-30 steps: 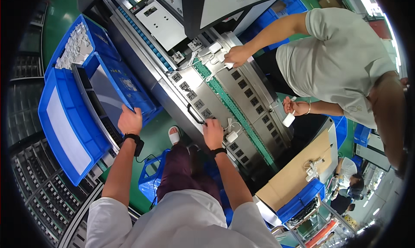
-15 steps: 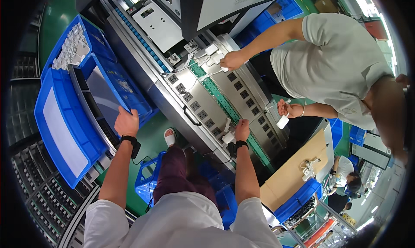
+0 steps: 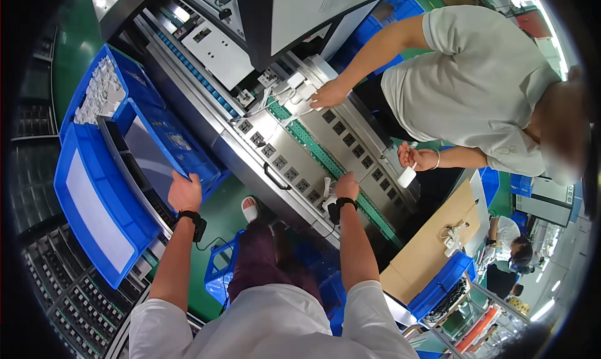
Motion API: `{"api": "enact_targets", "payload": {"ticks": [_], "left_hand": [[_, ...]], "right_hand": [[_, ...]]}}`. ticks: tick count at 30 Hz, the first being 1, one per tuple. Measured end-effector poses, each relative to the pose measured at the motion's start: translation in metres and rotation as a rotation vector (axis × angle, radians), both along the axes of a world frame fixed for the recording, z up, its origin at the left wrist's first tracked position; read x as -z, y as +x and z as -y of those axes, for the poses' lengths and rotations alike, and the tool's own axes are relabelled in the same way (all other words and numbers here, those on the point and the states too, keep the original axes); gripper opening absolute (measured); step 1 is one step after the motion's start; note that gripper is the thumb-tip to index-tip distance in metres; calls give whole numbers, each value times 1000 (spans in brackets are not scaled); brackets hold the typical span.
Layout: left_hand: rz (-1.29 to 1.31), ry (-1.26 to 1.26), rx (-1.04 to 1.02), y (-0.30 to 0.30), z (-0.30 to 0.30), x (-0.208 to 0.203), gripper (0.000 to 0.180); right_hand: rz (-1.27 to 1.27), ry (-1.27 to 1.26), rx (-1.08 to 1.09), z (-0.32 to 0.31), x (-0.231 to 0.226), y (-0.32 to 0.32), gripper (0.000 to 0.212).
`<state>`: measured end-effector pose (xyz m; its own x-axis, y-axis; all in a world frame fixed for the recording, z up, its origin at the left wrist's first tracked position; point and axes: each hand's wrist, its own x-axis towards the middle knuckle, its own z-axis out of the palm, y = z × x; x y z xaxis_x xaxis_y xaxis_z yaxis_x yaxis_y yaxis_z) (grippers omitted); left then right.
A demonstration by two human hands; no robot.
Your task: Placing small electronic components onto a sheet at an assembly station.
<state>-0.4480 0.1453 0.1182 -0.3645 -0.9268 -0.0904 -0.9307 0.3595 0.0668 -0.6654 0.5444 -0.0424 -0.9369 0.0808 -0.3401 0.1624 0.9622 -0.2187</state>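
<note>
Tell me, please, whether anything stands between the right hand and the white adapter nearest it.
Nothing visible does: the white adapter lies close beside the right hand, to its left; whether they touch is unclear.

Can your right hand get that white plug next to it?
Probably yes: the right hand is just beside the white plug, and nothing seems to stand between them.

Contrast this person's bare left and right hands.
The left hand is at a blue plastic bin; the right hand is over a silver metal bench. The left hand touches the bin's rim; whether the right hand touches the white block-shaped adapter beside it is unclear. Both wrists wear black bands.
</note>
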Motion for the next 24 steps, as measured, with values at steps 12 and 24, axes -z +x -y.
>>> {"api": "enact_targets", "payload": {"ticks": [12, 24], "left_hand": [[-82, 51, 10, 8, -1, 2, 36], [-97, 49, 47, 11, 1, 1, 41]], "right_hand": [[-161, -207, -7, -2, -63, 60, 42], [-214, -91, -264, -171, -207, 211, 38]]}}
